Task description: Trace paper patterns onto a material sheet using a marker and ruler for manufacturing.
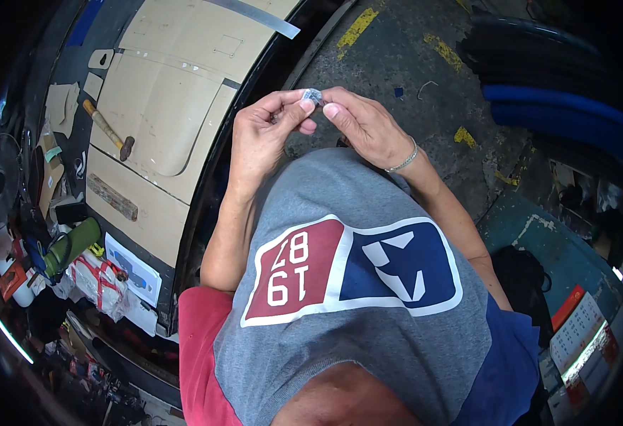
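Note:
In front of my chest, a small, shiny grey-white crumpled piece point(312, 96) sits between my fingertips; it looks like foil or thin plastic, but its kind cannot be made out. My left hand point(267, 126) pinches it between thumb and bent fingers. From the other side, my right hand point(369, 129) has thumb and forefinger closed at the piece's right edge. A bracelet circles the right wrist.
On the left stands a bench with large tan cardboard sheets point(156, 92), a wooden-handled hammer point(110, 130), a worn wooden strip point(112, 197) and a metal ruler point(258, 15). Dark floor point(403, 57) with yellow marks lies ahead. Black and blue sheets point(553, 106) are stacked at right.

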`<state>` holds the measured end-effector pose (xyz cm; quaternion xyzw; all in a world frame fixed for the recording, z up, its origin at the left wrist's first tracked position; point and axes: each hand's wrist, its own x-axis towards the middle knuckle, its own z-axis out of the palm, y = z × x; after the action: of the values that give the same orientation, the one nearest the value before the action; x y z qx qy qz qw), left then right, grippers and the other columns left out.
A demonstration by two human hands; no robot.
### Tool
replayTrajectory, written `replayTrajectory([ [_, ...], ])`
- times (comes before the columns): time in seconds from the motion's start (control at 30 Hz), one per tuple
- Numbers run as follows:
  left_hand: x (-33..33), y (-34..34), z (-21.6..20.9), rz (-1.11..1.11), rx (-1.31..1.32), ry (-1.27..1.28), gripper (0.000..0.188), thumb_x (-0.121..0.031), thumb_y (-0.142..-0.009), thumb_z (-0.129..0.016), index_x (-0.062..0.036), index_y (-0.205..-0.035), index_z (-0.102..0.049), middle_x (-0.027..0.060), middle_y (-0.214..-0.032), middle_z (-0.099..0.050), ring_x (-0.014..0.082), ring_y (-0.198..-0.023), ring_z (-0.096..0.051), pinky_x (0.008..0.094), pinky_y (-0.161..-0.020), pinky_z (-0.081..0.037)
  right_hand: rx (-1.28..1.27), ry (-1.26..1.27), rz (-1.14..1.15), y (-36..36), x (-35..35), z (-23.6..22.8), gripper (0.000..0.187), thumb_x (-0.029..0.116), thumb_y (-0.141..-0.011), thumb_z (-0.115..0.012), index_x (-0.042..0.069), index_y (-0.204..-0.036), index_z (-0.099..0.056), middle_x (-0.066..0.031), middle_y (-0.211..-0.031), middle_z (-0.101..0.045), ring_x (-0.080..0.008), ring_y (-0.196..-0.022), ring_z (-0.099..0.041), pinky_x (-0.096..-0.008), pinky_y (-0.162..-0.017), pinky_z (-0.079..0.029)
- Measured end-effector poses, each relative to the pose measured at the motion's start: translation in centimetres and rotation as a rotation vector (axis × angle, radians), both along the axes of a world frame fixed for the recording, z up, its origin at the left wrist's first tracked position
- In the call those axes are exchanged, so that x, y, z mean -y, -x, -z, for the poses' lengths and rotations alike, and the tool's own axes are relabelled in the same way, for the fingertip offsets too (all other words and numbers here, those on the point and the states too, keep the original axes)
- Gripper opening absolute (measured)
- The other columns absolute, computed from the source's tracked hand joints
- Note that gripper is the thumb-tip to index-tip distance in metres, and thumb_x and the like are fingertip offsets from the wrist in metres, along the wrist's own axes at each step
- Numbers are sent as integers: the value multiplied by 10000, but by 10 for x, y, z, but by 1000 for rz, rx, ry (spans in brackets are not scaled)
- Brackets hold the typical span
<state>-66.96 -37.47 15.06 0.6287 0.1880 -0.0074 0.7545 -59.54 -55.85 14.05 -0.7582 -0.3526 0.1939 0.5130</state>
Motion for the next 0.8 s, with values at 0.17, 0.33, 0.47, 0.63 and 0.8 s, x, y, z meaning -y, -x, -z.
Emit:
replayTrajectory([
  [0.17, -6, 2, 0, 80, -8, -24, 235, -127, -958, -705, 38, -1124, -719, 69, -877, -733, 88, -734, -682, 212, -681, -551, -8, -21, -46, -1, 5, -3, 425, 364, -1087, -438, 13, -1274, -587, -142, -945, -652, -179, -694, -619, -326, -632, -514],
  [0.33, -3, 3, -4, 87, -27, -57, 247, -138, -960, -705, 43, -1127, -719, 65, -871, -731, 85, -737, -679, 214, -676, -545, -12, -42, -50, 0, 6, 7, 410, 370, -1089, -432, 20, -1237, -585, -134, -935, -648, -195, -748, -632, -348, -683, -507],
  [0.47, -2, 2, -9, 116, -80, -155, 251, -155, -957, -709, 30, -1125, -730, 56, -839, -732, 77, -724, -674, 215, -677, -545, -99, 17, -75, -1, 5, 4, 414, 391, -1088, -433, 25, -1205, -585, -118, -895, -636, -195, -768, -627, -357, -702, -500],
  [0.63, -5, -3, 0, 147, -100, -155, 242, -166, -954, -713, 13, -1114, -745, 53, -799, -736, 63, -710, -677, 207, -665, -542, -6, 98, -71, -5, 12, -2, 331, 332, -1039, -571, 50, -1209, -596, -75, -794, -619, -168, -704, -604, -325, -643, -483],
  [0.8, 9, -5, -6, 132, -132, -261, 254, -172, -949, -717, 13, -1121, -743, 49, -791, -738, 64, -705, -693, 206, -640, -548, 236, -58, 167, -11, 9, 16, 264, 204, -882, -779, 46, -1069, -682, -56, -772, -629, -144, -650, -595, -291, -587, -479],
])
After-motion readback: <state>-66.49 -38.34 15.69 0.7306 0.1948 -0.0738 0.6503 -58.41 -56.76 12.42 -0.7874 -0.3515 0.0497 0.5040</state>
